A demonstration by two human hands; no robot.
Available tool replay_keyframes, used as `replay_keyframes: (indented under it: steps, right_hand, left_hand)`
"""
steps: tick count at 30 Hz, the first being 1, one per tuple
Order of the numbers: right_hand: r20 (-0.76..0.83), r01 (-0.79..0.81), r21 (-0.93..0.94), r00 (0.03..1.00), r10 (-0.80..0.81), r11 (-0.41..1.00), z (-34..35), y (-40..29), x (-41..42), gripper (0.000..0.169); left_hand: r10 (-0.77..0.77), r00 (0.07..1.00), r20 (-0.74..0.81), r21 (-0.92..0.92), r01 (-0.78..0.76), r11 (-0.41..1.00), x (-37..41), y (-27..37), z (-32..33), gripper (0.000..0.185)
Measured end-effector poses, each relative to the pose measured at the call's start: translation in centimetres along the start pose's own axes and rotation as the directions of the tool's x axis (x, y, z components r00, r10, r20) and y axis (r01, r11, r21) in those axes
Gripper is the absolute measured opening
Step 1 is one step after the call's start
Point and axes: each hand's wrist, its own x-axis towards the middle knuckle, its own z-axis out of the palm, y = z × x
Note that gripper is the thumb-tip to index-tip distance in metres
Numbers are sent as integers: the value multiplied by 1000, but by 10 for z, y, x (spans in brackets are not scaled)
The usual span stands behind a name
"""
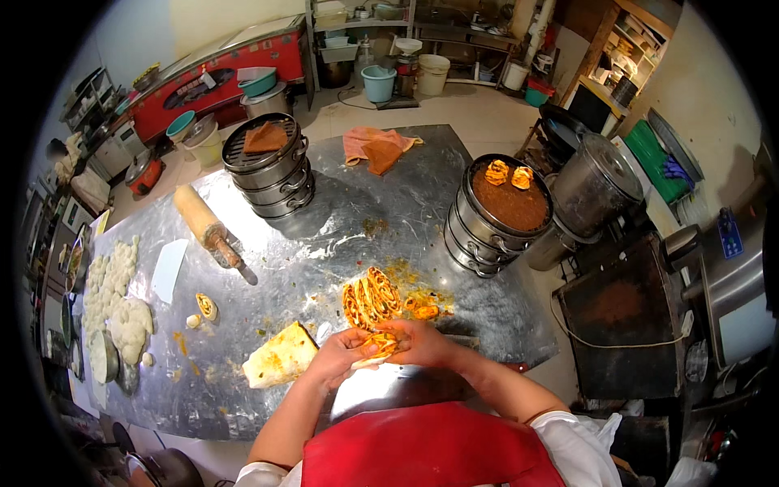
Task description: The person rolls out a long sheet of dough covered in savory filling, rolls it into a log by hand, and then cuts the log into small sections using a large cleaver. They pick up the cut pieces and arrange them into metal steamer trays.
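Observation:
My left hand (341,356) and my right hand (420,345) both grip one piece of orange-filled layered dough (382,346) between their fingers, low over the metal table. Just beyond them lies a row of cut dough slices (371,298) with red-orange filling, and a small orange scrap (425,311) to its right. A folded slab of filled dough (280,356) rests left of my left hand. Under my right forearm, a knife's dark handle (518,367) shows in part. Two shaped rolls (509,175) sit on the brown liner of the right steamer stack (496,228).
A wooden rolling pin (201,216), a white scraper sheet (169,271), pale dough pieces (112,280) and a metal bowl (104,358) are on the left. Another steamer stack (271,176) and cloths (377,146) stand farther back. Large pots (596,182) are at right. A person (79,170) is far left.

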Motion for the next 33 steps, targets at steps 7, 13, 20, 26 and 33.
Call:
replay_keyframes:
  steps: [7, 13, 20, 26, 33]
  right_hand:
    - [-20, 127, -557, 986, -166, 821, 1, -12, -3, 36]
    - [-14, 252, -739, 921, -389, 624, 3, 6, 2, 28]
    - [-59, -87, 50, 994, 90, 995, 9, -5, -8, 34]
    - [23, 176, -383, 983, -181, 907, 10, -13, -4, 48]
    - [2, 5, 104, 1000, -5, 995, 15, -18, -5, 45]
  left_hand:
    - [-59, 998, 9, -39, 60, 997, -12, 12, 10, 18]
    - [-56, 998, 13, -41, 57, 998, -13, 11, 8, 17]
    - [-68, 998, -14, -4, 68, 998, -16, 19, 12, 21]
    - [45, 998, -45, 60, -42, 997, -14, 14, 10, 24]
    - [39, 997, -71, 82, -33, 996, -15, 18, 10, 26]
